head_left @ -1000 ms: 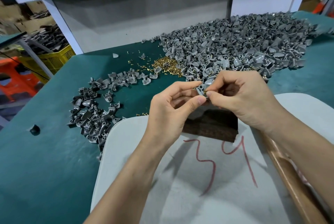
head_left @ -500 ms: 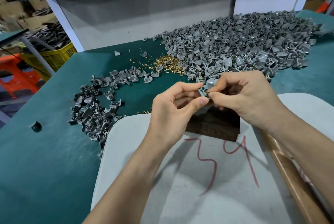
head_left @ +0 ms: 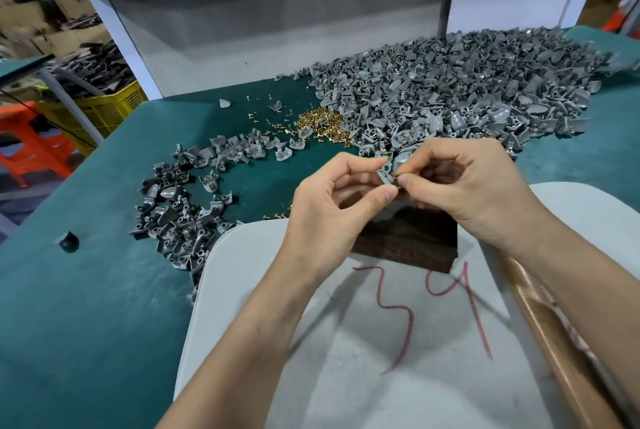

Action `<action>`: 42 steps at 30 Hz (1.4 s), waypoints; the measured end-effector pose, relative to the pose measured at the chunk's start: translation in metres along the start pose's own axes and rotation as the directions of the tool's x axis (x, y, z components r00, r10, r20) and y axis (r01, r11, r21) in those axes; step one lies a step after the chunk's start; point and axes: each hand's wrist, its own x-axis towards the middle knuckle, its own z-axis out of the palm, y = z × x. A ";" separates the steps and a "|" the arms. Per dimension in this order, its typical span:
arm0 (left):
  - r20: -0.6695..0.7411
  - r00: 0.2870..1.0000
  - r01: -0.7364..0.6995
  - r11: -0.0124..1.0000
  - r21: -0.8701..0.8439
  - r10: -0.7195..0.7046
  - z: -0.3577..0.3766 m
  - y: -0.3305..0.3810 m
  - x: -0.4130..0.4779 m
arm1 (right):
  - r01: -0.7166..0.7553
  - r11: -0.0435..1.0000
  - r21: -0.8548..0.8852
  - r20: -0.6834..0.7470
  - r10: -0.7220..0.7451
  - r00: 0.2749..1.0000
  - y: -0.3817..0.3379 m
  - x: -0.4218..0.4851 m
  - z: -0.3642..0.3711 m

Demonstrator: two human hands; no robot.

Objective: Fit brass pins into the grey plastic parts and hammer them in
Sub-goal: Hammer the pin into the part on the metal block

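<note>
Hardly anything has shifted: both hands stay together over the dark block (head_left: 408, 245), near the middle. Left grip (head_left: 332, 207) pinches the grey part (head_left: 387, 173) between thumb and forefinger, up off the bench (head_left: 86, 290). Right grip (head_left: 474, 189) is curled, fingertips nipping a brass pin (head_left: 397, 175) against the part's right side, only a glint showing. Loose pins (head_left: 318, 122) lie beyond the hands, the big heap of parts (head_left: 467, 93) far right, a smaller pile (head_left: 180, 210) left.
</note>
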 end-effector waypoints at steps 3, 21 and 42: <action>-0.014 1.000 0.007 1.000 0.015 -0.007 -0.001 -0.001 0.001 | 0.022 0.997 -0.072 0.032 -0.019 0.999 -0.006 0.001 -0.009; -0.108 0.961 0.268 0.952 0.149 -0.254 -0.006 -0.020 0.000 | -0.680 0.481 -0.554 -0.313 0.637 0.705 0.014 0.002 -0.048; -0.073 0.979 0.202 0.958 0.205 -0.190 -0.008 -0.025 0.003 | -0.532 0.838 -0.117 0.010 0.537 0.844 -0.060 0.003 -0.004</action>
